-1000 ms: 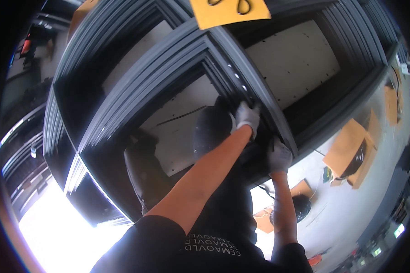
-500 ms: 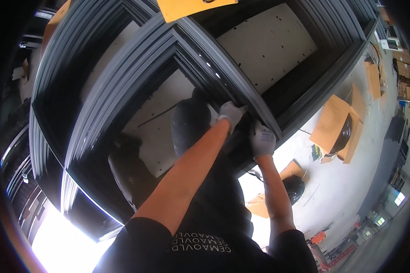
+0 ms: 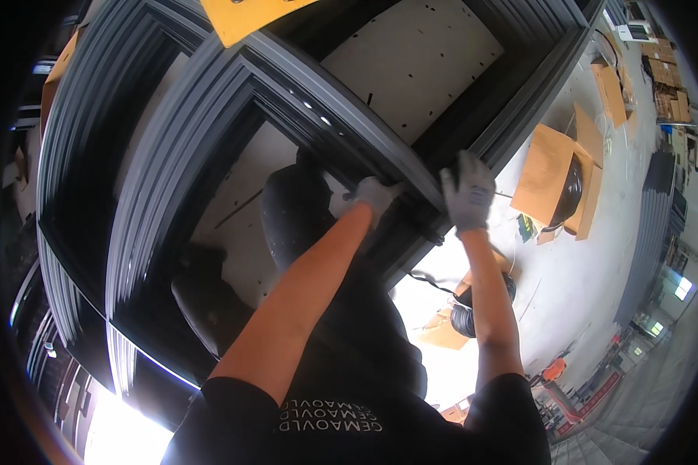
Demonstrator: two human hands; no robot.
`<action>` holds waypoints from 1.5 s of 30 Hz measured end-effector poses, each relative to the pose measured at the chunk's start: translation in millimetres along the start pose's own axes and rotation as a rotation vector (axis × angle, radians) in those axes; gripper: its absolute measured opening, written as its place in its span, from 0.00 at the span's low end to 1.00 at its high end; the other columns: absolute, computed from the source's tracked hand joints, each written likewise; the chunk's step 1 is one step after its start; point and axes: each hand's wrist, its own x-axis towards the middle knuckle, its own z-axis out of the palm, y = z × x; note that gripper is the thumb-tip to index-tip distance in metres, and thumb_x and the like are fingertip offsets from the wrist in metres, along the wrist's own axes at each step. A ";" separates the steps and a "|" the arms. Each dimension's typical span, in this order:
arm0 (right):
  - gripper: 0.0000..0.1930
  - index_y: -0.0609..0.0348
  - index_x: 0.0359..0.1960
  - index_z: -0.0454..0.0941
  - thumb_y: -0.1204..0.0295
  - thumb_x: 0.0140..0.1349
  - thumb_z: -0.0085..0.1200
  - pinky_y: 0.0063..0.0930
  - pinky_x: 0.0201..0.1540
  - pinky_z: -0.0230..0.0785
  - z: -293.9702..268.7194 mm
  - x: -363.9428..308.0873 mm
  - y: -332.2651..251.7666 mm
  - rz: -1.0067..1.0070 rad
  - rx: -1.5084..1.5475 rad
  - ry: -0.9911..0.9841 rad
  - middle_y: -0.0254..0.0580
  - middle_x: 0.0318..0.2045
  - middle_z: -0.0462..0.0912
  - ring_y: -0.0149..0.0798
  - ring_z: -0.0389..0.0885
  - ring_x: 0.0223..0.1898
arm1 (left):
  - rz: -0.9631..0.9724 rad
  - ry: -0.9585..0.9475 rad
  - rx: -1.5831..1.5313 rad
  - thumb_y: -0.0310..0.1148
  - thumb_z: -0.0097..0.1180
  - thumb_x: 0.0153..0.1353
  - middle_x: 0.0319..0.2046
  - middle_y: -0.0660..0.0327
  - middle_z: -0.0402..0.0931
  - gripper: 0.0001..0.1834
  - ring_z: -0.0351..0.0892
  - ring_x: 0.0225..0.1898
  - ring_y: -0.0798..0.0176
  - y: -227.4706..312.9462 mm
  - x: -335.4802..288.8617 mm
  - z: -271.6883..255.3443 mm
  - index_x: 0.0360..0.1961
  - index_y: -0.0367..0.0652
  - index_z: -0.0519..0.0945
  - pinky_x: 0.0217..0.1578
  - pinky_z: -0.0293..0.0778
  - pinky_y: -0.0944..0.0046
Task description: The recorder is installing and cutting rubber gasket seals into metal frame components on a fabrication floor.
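Stacked dark grey metal frames (image 3: 337, 74) fill the space in front of me, nested one behind another. My gloved left hand (image 3: 375, 198) is closed over the inner bar of the nearest stack, close to its corner; its fingertips are partly lost against the dark metal. To the right, my gloved right hand (image 3: 469, 192) is spread over the outer edge by that corner, fingers apart and slightly blurred, with nothing seen in it. Below the corner a black cord (image 3: 434, 284) runs toward a black coil (image 3: 463, 319) in a torn carton.
A yellow panel (image 3: 248, 15) rests on top of the frames. An opened cardboard box (image 3: 543, 172) holding black coiled material stands on the pale floor at right. Beyond lies a long grey stack (image 3: 650, 232). My legs are inside the frame opening.
My right hand has come up off the corner and opened its fingers. The left stays on the bar. The whole view has shifted, bringing the frames leftward and upward and showing more of the coil.
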 end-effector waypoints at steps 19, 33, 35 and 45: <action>0.08 0.56 0.28 0.82 0.68 0.58 0.52 0.44 0.66 0.53 20.9 -9.8 -2.3 0.040 0.129 0.101 0.38 0.33 0.84 0.41 0.79 0.40 | -0.019 0.101 0.106 0.48 0.59 0.56 0.47 0.48 0.79 0.30 0.78 0.50 0.53 15.6 -28.7 29.0 0.50 0.32 0.77 0.52 0.70 0.60; 0.09 0.56 0.30 0.83 0.68 0.59 0.51 0.44 0.66 0.52 19.2 -9.4 -3.6 0.007 0.157 0.088 0.38 0.34 0.85 0.41 0.79 0.40 | 0.030 0.426 -0.268 0.35 0.62 0.60 0.30 0.60 0.80 0.18 0.79 0.27 0.66 22.1 8.4 -73.2 0.44 0.30 0.78 0.28 0.74 0.68; 0.09 0.57 0.31 0.83 0.68 0.59 0.50 0.44 0.66 0.52 21.4 -10.9 0.2 0.016 0.135 0.088 0.40 0.33 0.85 0.42 0.80 0.40 | 0.064 0.475 -0.239 0.36 0.62 0.59 0.35 0.56 0.81 0.21 0.80 0.33 0.65 35.1 7.3 -91.2 0.48 0.30 0.77 0.35 0.75 0.66; 0.12 0.59 0.33 0.83 0.67 0.61 0.47 0.46 0.67 0.52 16.9 -9.3 -0.2 0.026 0.113 0.024 0.42 0.36 0.85 0.43 0.80 0.41 | 0.131 0.433 -0.378 0.37 0.61 0.61 0.32 0.58 0.81 0.17 0.79 0.29 0.66 71.2 24.4 -201.6 0.43 0.33 0.78 0.31 0.75 0.69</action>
